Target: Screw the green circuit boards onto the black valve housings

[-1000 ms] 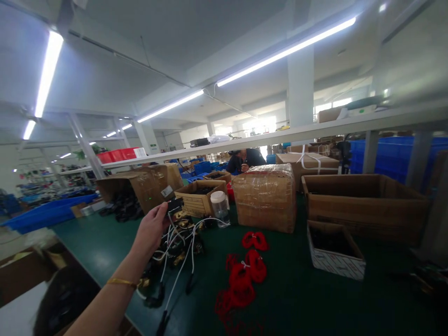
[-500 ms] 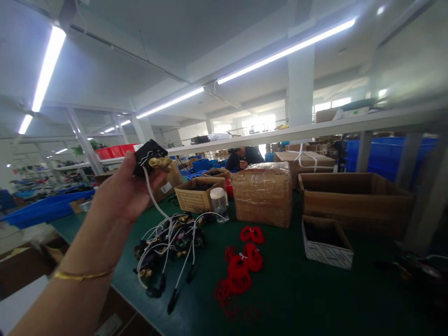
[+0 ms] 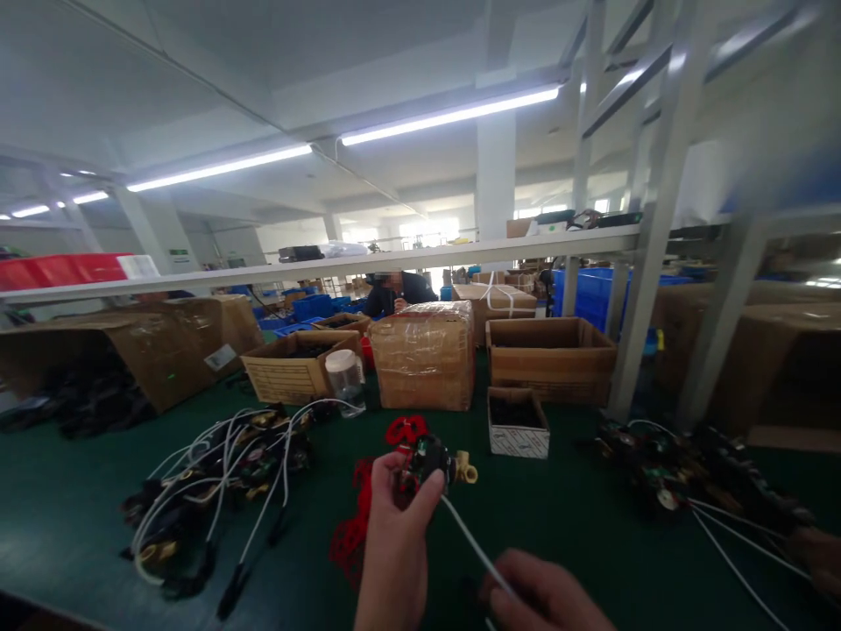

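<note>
In the head view my left hand (image 3: 399,530) is closed around a small black device (image 3: 434,460) that shows a green circuit board. A brass fitting (image 3: 466,469) sticks out of its right side. From the device a white cable (image 3: 474,542) runs down to my right hand (image 3: 542,592), whose fingers are bent around it, slightly blurred. Bundles of red wire (image 3: 363,517) lie on the table behind my left hand and are partly hidden by it. To the left rests a heap of similar devices (image 3: 256,460) with white cables and black plugs.
A green table (image 3: 295,565) carries a taped carton (image 3: 424,359), open cartons (image 3: 552,355), a small box of black parts (image 3: 518,429) and a clear jar (image 3: 345,386). More devices (image 3: 663,482) lie right, near another person's hand (image 3: 818,556). Beyond the shelf (image 3: 407,261) sits a person (image 3: 413,289).
My left hand has brought the device from the upper left down to the front middle. My right hand has come into view on the cable. The view has turned right.
</note>
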`<state>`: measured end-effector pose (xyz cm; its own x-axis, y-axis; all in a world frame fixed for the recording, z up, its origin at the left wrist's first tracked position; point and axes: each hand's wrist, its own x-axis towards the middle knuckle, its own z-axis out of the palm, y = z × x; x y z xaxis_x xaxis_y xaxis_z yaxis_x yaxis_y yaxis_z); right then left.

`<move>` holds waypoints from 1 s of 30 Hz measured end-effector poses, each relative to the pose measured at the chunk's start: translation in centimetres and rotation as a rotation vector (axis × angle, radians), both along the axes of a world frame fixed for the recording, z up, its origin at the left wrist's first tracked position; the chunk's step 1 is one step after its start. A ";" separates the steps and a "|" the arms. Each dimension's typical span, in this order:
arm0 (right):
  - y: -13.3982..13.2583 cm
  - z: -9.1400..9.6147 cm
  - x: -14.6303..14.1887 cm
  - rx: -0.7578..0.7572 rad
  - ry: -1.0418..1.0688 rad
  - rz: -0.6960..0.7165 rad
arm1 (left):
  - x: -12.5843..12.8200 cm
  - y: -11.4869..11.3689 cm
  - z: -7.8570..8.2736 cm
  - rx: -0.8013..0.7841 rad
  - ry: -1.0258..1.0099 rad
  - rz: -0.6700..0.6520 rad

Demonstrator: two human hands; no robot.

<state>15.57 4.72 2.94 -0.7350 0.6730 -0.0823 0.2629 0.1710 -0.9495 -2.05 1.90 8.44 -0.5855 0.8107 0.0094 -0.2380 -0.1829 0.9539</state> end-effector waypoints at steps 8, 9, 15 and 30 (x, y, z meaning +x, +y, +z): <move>8.2 -0.7 9.0 0.716 -0.638 -0.349 | 5.9 2.9 -7.7 -0.299 0.695 -0.137; 8.7 -1.0 8.4 0.799 -0.711 -0.334 | 6.5 3.2 -8.1 -0.327 0.715 -0.165; 9.4 -3.3 5.9 0.997 -0.826 -0.203 | 7.1 2.4 -9.3 -0.431 0.758 -0.283; 7.4 -5.1 7.3 0.851 -0.480 -0.371 | -6.6 0.4 -7.7 -0.814 1.505 -0.416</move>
<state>22.91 12.16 -2.19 -0.4862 0.8223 0.2957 0.7534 0.5659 -0.3349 -8.61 2.27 0.77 -0.2215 0.9638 -0.1486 0.9525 0.2465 0.1787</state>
